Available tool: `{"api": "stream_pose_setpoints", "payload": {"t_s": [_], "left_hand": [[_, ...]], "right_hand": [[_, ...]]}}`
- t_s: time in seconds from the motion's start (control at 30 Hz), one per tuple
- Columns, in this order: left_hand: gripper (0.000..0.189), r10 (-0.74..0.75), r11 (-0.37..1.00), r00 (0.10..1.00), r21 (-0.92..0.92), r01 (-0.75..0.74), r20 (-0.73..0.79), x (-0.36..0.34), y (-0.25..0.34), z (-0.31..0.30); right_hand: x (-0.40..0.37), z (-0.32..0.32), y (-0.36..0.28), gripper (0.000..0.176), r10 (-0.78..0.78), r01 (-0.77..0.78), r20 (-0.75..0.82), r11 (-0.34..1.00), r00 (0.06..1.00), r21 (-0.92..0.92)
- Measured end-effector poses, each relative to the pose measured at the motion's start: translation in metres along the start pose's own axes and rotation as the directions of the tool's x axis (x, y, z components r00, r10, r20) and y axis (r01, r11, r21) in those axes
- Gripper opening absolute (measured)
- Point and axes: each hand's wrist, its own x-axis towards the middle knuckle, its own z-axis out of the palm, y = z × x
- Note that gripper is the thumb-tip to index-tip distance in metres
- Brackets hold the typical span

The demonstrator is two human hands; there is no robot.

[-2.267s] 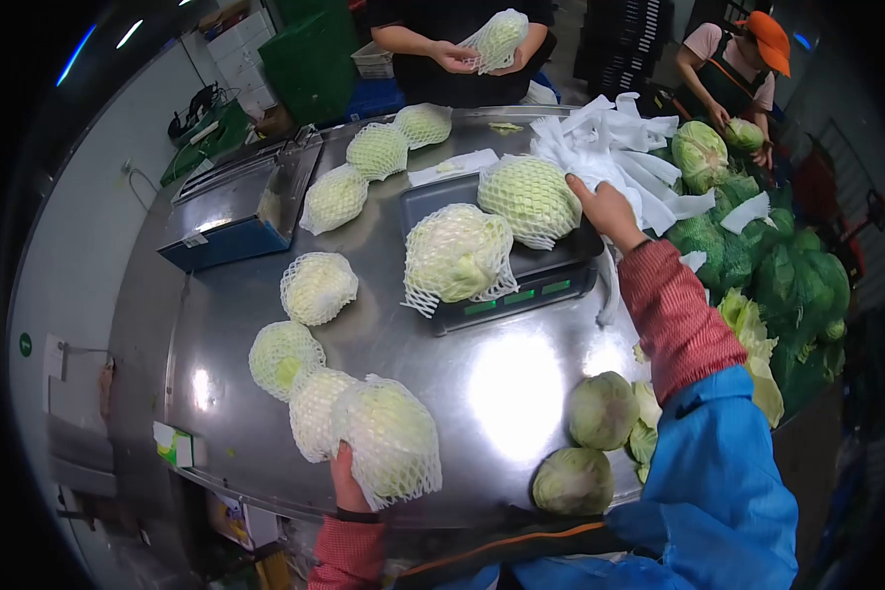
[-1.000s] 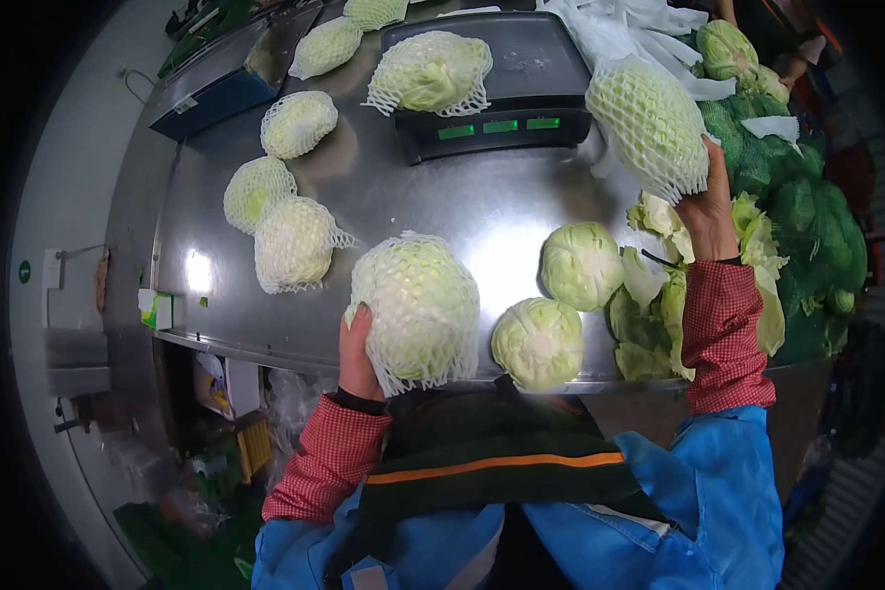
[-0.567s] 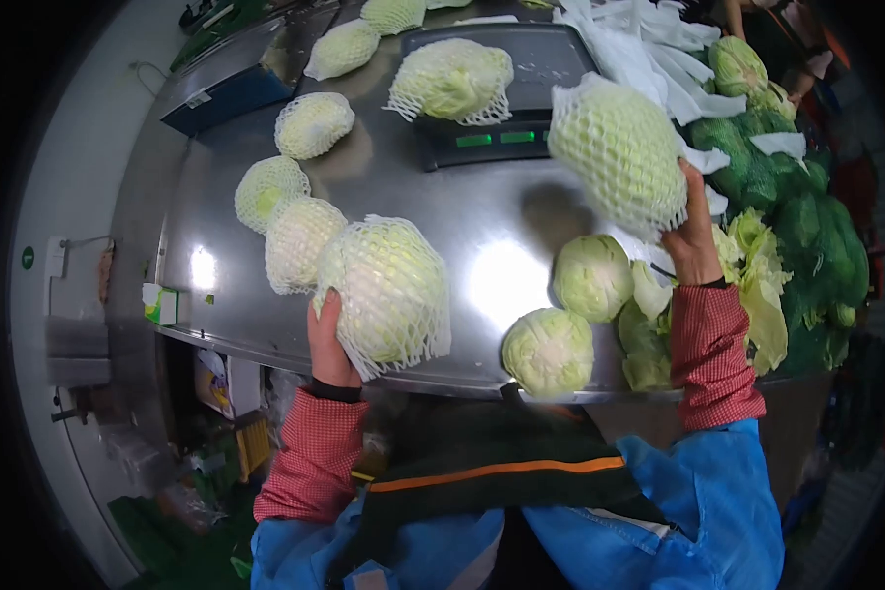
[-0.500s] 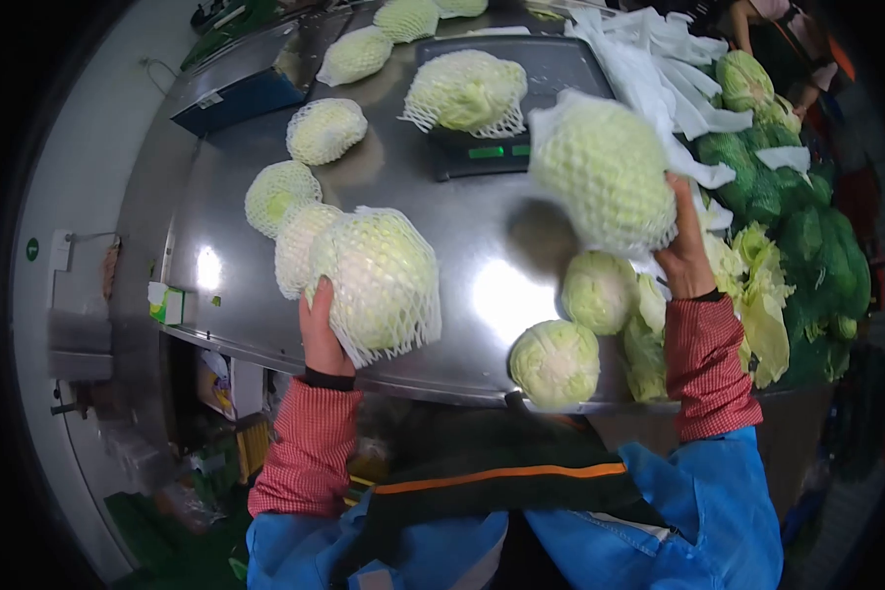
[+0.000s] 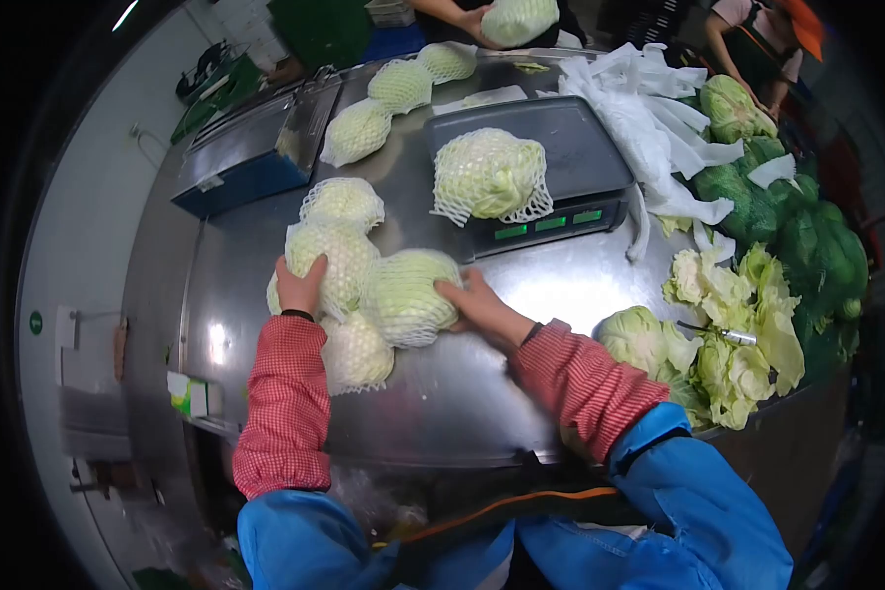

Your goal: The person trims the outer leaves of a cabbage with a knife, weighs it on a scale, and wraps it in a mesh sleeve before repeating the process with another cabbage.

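My left hand (image 5: 301,283) grips the left side of a cabbage in a white foam net (image 5: 336,258), thumb on top. With its fingers on the right side of another netted cabbage (image 5: 413,297), my right hand (image 5: 484,307) presses it close to the first. A netted cabbage (image 5: 356,352) sits just below these two, and one more (image 5: 344,203) is above them. On the black scale (image 5: 570,147), towards its lower left, rests a cabbage in a net (image 5: 492,175). The undersides of the held cabbages are hidden.
White foam nets (image 5: 649,128) lie in a heap right of the scale. At the right edge are a bare cabbage (image 5: 631,339), loose leaves (image 5: 747,339) and green mesh sacks (image 5: 806,231). A metal box (image 5: 241,147) stands far left. Another person's hand (image 5: 477,25) holds a cabbage across the table.
My right hand has moved left with its netted cabbage, bringing it down among the others. My left hand and its cabbage have shifted up the table. The view has turned.
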Motion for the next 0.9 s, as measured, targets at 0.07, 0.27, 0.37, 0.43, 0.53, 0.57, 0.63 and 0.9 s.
{"api": "stream_pose_setpoints", "payload": {"t_s": [0.07,0.27,0.37,0.43,0.53,0.57,0.63,0.9], "left_hand": [[0.082,0.42,0.892,0.873,0.293,-0.345,-0.249,-0.014,0.031,-0.006],[0.075,0.391,0.813,0.906,-0.522,-0.257,0.162,-0.033,0.134,0.081],[0.078,0.271,0.962,0.868,-0.137,-0.234,0.417,-0.021,0.178,0.116],[0.083,0.214,0.967,0.92,0.065,-0.248,0.328,-0.036,0.195,0.128],[0.076,0.262,0.908,0.909,-0.402,-0.118,0.324,-0.023,0.164,0.143],[0.075,0.261,0.831,0.904,-0.555,-0.033,0.338,-0.024,0.164,0.137],[0.074,0.246,0.394,0.919,-0.898,0.197,0.309,-0.036,0.17,0.11],[0.067,0.116,0.602,0.979,-0.796,0.066,0.17,0.083,0.094,0.049]], "right_hand": [[-0.013,-0.021,-0.009,0.06,-0.217,0.18,0.005,0.793,0.976,-0.581],[-0.02,-0.13,-0.126,0.044,-0.419,0.159,-0.563,0.878,0.712,-0.452],[0.031,-0.145,-0.119,0.057,-0.213,-0.029,-0.533,0.912,0.819,-0.409],[0.029,-0.125,-0.124,0.067,-0.177,0.111,-0.42,0.978,0.89,-0.178],[0.032,-0.106,-0.124,0.066,-0.491,0.4,-0.424,0.87,0.761,-0.289],[0.037,-0.099,-0.126,0.068,-0.567,0.468,-0.401,0.823,0.72,-0.323],[0.055,-0.08,-0.122,0.071,-0.691,0.637,-0.354,0.721,0.63,-0.273],[-0.019,-0.086,-0.136,0.05,-0.413,0.399,0.076,0.793,0.908,-0.46]]}}
